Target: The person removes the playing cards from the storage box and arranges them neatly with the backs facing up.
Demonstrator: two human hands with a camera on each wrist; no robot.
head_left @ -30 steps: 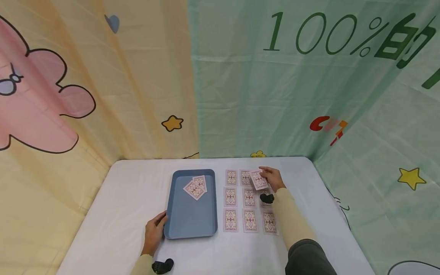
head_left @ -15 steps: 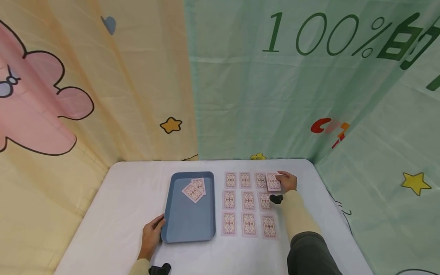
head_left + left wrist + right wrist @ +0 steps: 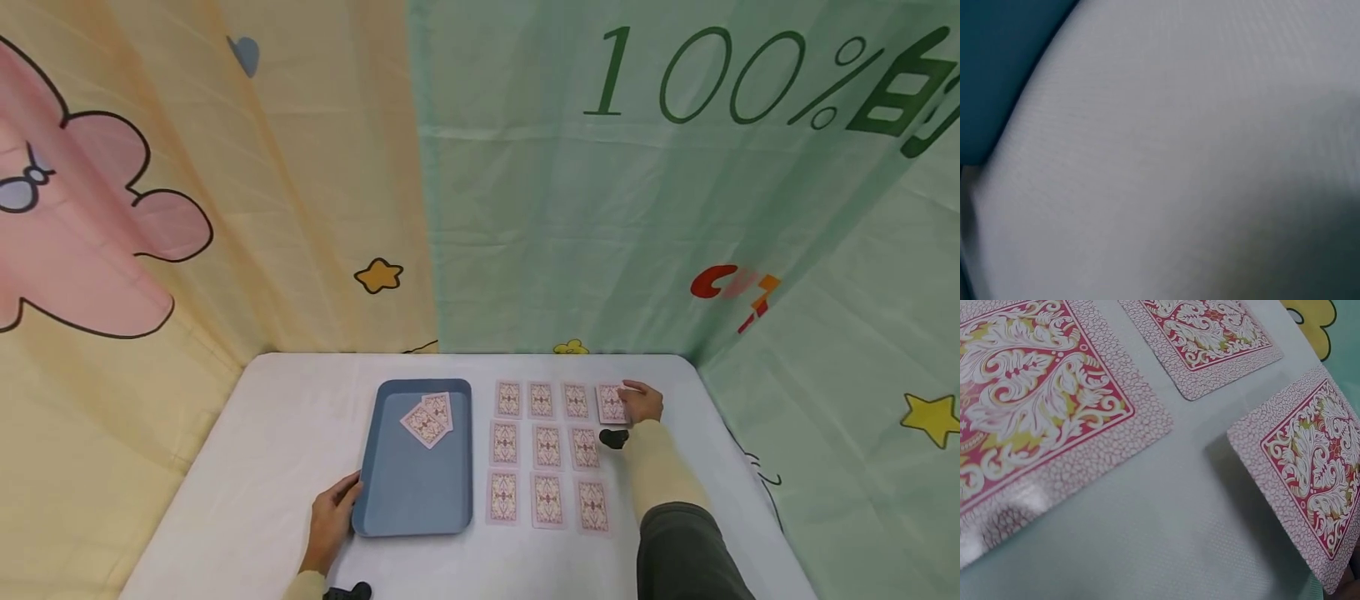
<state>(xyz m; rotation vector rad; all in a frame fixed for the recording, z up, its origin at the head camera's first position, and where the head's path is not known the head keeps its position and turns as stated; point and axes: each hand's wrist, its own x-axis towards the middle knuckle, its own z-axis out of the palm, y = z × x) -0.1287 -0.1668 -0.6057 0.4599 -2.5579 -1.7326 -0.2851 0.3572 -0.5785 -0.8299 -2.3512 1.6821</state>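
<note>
My right hand [image 3: 642, 402] pinches a playing card [image 3: 611, 404] at the far right end of the back row. In the right wrist view this card [image 3: 1319, 478] is tilted, its near edge raised and a shadow under it. Its patterned back faces up. Face-down cards [image 3: 547, 447] lie in rows to its left and in front. My left hand [image 3: 330, 517] grips the near left side of the blue tray [image 3: 416, 508], with fingers and thumb at its rim. Two overlapping cards [image 3: 427, 422] lie in the tray. The left wrist view shows a tray corner [image 3: 1004, 69].
All this is on a white-covered table [image 3: 247, 467]. Printed curtains [image 3: 525, 208] hang behind its back edge and along both sides. A dark wrist camera [image 3: 613, 438] sits by my right wrist, close to the cards.
My right hand has carried its card rightward from above the back row to the right end of that row and lowered it. My left hand stays at the tray.
</note>
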